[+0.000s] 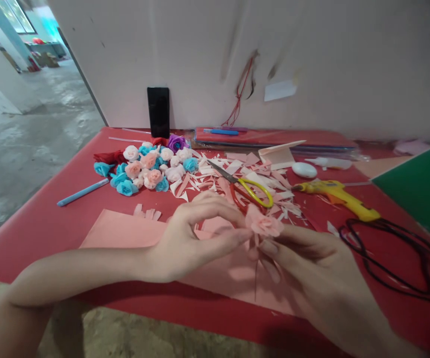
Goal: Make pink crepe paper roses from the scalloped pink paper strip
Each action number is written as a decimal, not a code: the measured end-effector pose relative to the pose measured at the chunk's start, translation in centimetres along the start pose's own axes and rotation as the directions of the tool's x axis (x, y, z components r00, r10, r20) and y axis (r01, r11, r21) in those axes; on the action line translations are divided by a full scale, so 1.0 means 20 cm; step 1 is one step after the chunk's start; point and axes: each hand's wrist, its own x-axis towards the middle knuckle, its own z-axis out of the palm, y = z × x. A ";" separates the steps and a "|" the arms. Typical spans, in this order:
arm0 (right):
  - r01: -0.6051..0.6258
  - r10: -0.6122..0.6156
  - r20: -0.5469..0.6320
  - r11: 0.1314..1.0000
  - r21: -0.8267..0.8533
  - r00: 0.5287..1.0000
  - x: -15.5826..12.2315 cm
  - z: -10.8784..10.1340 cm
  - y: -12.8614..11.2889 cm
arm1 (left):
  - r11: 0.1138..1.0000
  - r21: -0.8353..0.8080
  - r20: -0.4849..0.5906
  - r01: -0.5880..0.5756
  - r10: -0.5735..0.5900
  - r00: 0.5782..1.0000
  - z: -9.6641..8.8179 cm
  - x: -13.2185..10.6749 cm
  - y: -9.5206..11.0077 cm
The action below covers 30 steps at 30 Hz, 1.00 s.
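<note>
A pink paper flower (266, 224) with a thin stem hangs between my two hands, above a large pink paper sheet (125, 229). My right hand (307, 268) pinches it from below and the right. On the other side, my left hand (200, 228) has its thumb and fingertips closed at the petals. Just beyond my fingers lie scissors (254, 193) with one yellow and one red handle, resting on paper scraps (218, 184). A yellow glue gun (343, 196) is to the right.
Finished paper flowers (149, 166) pile at the back left, before an upright phone (158, 112). A blue pen (83, 192) lies left. The black cord (397, 263) loops at right beside a green board (419, 184). Behind stands a pale wall (200, 54).
</note>
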 end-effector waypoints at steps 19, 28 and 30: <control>-0.083 0.074 0.111 0.994 0.075 0.991 0.00 0.01 -0.01 | 0.962 -0.256 0.035 0.096 -0.090 0.995 0.00 -0.02 -0.03; -0.108 0.111 0.054 0.992 -0.059 0.992 0.00 0.02 -0.05 | 0.964 -0.245 0.006 0.103 -0.104 0.995 0.00 -0.01 -0.04; -0.117 0.119 0.045 0.991 -0.059 0.992 0.00 0.02 -0.05 | 0.963 -0.251 0.006 0.099 -0.100 0.995 0.00 -0.01 -0.04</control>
